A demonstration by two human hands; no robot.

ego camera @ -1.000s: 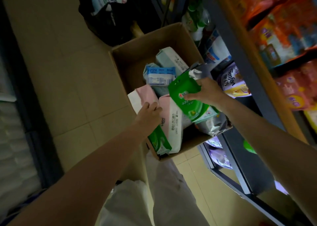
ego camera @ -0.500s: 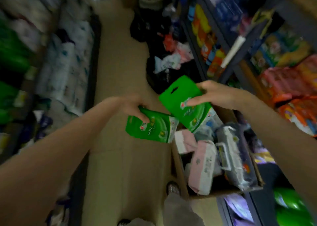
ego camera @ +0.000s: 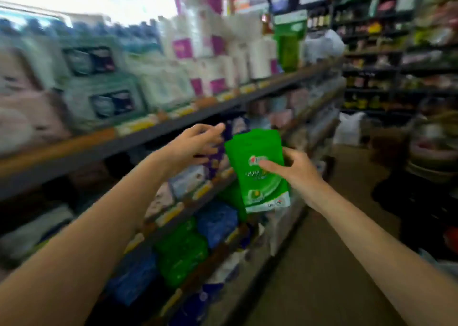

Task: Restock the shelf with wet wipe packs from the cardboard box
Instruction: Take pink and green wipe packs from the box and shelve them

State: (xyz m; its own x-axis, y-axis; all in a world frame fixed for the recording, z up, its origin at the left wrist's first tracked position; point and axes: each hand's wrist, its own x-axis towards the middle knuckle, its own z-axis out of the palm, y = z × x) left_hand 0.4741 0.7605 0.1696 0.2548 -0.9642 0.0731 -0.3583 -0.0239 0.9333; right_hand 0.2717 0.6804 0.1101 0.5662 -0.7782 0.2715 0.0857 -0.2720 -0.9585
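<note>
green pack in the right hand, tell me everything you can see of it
The green wet wipe pack is a flat, glossy plastic pouch, bright green with a small red and white logo, pale lettering mid-face and a white band along the bottom edge. It is held roughly upright, slightly tilted, in front of the middle shelf. The right hand grips its right edge, thumb across the front. The left hand reaches toward the shelf beside its top left corner; contact between them is unclear.

Shelf (ego camera: 153,137) left; pack (ego camera: 257,177) between hands.

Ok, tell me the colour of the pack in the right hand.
Green pack, head view.
</note>
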